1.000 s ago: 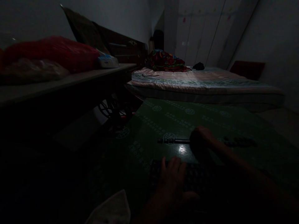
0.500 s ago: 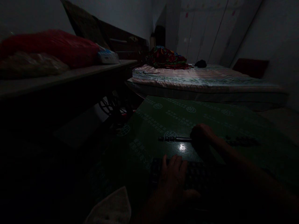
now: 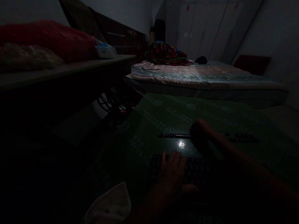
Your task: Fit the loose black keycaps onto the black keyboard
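Dim light leaves much in shadow. A dark keyboard (image 3: 196,171) lies on the green tabletop (image 3: 144,124). My left hand (image 3: 171,169) rests on its left part, fingers stretched out and thumb apart. Beyond the keyboard, small black keycaps (image 3: 169,135) and a long black key (image 3: 183,136) form a row. My right hand (image 3: 200,128) is at the row's right end, closed and resting low over the table. Its fingertips are in the dark, so I cannot make out what they hold. Farther right lies a cluster of loose dark keycaps (image 3: 241,137).
Behind the table stands a bed (image 3: 210,73) with a patterned red blanket (image 3: 167,54). Along the left runs a shelf (image 3: 93,63) with a red bag (image 3: 51,39). A pale cloth (image 3: 109,202) shows at the bottom, and a spoked wheel (image 3: 105,102) under the shelf.
The view has tilted slightly, so most things appear a little higher. Both hands keep about the same places over the keyboard and beside the row of keys.
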{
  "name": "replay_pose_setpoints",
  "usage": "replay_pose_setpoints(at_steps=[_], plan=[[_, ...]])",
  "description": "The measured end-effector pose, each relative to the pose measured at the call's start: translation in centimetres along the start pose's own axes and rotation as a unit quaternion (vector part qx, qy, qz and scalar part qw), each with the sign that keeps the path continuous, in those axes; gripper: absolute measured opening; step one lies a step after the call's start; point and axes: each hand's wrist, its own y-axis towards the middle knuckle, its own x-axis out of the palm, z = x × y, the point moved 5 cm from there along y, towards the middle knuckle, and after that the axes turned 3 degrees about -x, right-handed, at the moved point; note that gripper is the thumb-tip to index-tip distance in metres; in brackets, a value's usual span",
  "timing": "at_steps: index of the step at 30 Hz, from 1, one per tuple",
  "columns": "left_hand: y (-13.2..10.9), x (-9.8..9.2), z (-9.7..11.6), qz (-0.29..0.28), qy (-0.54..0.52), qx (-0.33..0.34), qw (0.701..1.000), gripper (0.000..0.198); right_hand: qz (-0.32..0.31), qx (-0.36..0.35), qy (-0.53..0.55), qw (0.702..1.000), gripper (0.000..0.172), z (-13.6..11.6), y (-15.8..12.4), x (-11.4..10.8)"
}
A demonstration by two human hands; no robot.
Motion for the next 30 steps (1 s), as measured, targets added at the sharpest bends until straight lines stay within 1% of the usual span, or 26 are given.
replay_pose_setpoints(at_steps=[2, 4, 6, 8, 10, 12, 13, 14, 15, 16, 17, 19, 21, 23, 27, 30], plan=[[0.1, -0.1, 0.1, 0.000, -0.001, -0.001, 1.000, 0.079, 0.021, -0.024, 0.019, 0.999, 0.017, -0.3, -0.5, -0.9], [0.3, -0.2, 0.2, 0.009, 0.003, -0.001, 1.000, 0.077, 0.042, -0.046, 0.038, 0.997, 0.019, -0.7, -1.5, -1.9], [0.4, -0.3, 0.3, 0.010, 0.008, 0.002, 1.000, 0.077, 0.056, -0.065, 0.056, 0.995, 0.017, -1.1, -3.2, -2.8], [0.5, -0.4, 0.5, -0.001, 0.011, 0.003, 1.000, 0.077, 0.058, -0.083, 0.072, 0.992, 0.012, -1.6, -5.6, -3.1], [0.5, -0.5, 0.7, -0.004, 0.013, 0.006, 1.000, 0.075, 0.066, -0.123, 0.096, 0.986, 0.009, -2.3, -8.6, -2.9], [0.5, -0.7, 0.8, 0.000, 0.016, 0.010, 1.000, 0.072, 0.116, -0.211, 0.139, 0.961, 0.009, -3.3, -11.9, -2.4], [0.5, -0.7, 0.8, 0.001, 0.016, 0.011, 1.000, 0.071, 0.145, -0.244, 0.154, 0.947, 0.010, -3.7, -13.5, -2.0], [0.5, -0.7, 0.9, 0.001, 0.018, 0.012, 1.000, 0.070, 0.183, -0.256, 0.162, 0.935, 0.011, -4.0, -15.0, -1.7], [0.6, -0.7, 0.9, 0.001, 0.019, 0.012, 1.000, 0.069, 0.204, -0.260, 0.160, 0.930, 0.013, -4.4, -16.2, -1.1], [0.6, -0.7, 0.9, 0.001, 0.022, 0.013, 1.000, 0.069, 0.223, -0.263, 0.155, 0.926, 0.013, -4.8, -17.3, -0.6], [0.7, -0.6, 0.9, -0.001, 0.024, 0.013, 1.000, 0.069, 0.227, -0.264, 0.145, 0.926, 0.013, -5.2, -18.1, -0.2], [0.7, -0.6, 1.0, 0.000, 0.028, 0.016, 0.999, 0.069, 0.221, -0.275, 0.116, 0.929, 0.012, -6.3, -19.2, 0.5], [0.8, -0.7, 1.0, 0.002, 0.030, 0.019, 0.999, 0.068, 0.220, -0.280, 0.084, 0.930, 0.012, -7.2, -19.7, 0.7], [0.8, -0.7, 1.1, 0.002, 0.032, 0.020, 0.999, 0.066, 0.239, -0.285, 0.060, 0.926, 0.013, -7.8, -20.0, 0.5], [0.9, -0.7, 1.1, -0.007, 0.029, 0.017, 0.999, 0.066, 0.264, -0.301, 0.037, 0.916, 0.017, -8.5, -20.2, 0.3], [0.8, -0.6, 1.1, -0.011, 0.032, 0.013, 0.999, 0.067, 0.254, -0.301, 0.015, 0.919, 0.016, -8.7, -20.1, 0.3]])
